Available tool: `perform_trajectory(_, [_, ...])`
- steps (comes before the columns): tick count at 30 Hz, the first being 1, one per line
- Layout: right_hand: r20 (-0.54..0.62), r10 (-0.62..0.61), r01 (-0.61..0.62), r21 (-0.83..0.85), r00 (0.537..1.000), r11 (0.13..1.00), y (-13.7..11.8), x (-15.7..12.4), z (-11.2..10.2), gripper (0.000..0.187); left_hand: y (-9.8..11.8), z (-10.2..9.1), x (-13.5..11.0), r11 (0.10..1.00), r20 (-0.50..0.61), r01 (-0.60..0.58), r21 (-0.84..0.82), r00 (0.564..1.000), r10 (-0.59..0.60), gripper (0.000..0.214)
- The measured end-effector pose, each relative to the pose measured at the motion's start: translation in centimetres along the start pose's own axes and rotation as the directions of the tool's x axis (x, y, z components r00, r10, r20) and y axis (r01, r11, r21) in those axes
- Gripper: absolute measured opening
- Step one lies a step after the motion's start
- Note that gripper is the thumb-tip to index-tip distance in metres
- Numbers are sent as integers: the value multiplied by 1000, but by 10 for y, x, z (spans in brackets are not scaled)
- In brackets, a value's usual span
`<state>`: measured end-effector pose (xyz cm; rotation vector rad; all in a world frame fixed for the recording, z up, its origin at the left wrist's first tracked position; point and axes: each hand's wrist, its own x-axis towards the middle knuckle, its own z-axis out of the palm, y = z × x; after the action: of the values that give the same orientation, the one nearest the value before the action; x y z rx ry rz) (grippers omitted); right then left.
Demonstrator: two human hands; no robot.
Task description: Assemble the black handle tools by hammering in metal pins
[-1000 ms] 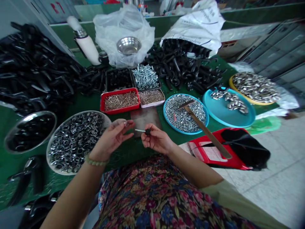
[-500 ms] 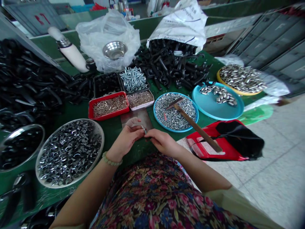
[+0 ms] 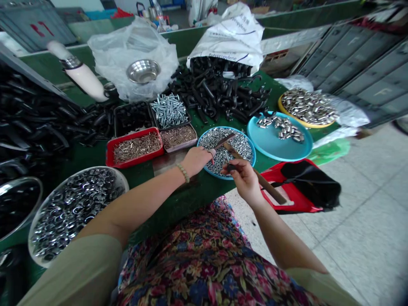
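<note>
While the right hand pinches a small black-capped bolt between thumb and fingertips, holding it over a blue tray of steel nuts, the left hand reaches out, its fingers curled at the tray's rim, though whether they grip anything cannot be told. A wooden-handled hammer lies across the tray just beyond the right fingers, and a red tray of pins sits well left of the left fingers on a green workbench.
</note>
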<state>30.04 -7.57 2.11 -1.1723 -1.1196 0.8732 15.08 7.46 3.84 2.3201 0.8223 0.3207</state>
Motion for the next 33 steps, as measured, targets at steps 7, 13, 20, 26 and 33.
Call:
perform_trajectory(7, [196, 86, -98, 51, 977, 994, -4, 2, 25, 17, -6, -12, -30, 578, -51, 133, -805, 956, -290, 17])
perform_trajectory(13, [375, 91, -142, 109, 923, 984, -11, 10, 55, 18, -1, -24, -74, 54, 96, 130, -990, 906, -411, 17])
perform_trajectory(20, [441, 124, -204, 139, 889, 969, -22, 11, 79, 15, -5, -31, -105, 70, 32, 71, -995, 894, -447, 24])
perform_trajectory(26, [570, 124, -116, -52, 812, 992, -35, 16, 77, 19, -9, -46, -123, 237, 22, 142, -961, 894, -447, 24])
perform_trajectory(33, [558, 162, -270, 116, 814, 956, -29, 17, 94, 19, -1, -66, -133, 551, -111, 88, -830, 941, -318, 14])
